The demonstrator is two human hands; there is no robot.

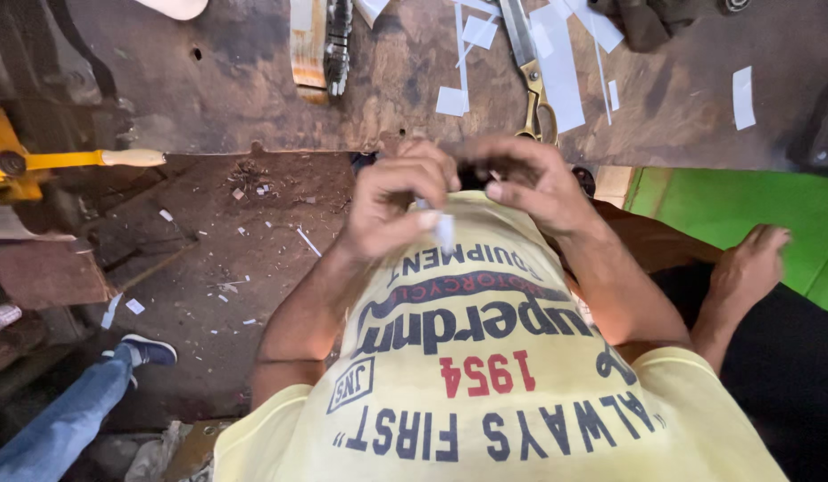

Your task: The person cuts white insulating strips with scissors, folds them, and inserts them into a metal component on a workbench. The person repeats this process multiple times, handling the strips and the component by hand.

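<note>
White paper strip [443, 229], pinched in the left hand [398, 201] against the yellow shirt [485, 357] while the right hand [530, 183] curls over something dark and unidentifiable, looks light, limp and tearable, best gripped near its end.

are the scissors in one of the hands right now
No, the scissors lie on the worn table among white paper scraps, beyond both hands.

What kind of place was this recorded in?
Probably a small craft or repair workshop: a worn, stained workbench strewn with white paper offcuts, large scissors on it, and a dirt floor littered with scraps.
</note>
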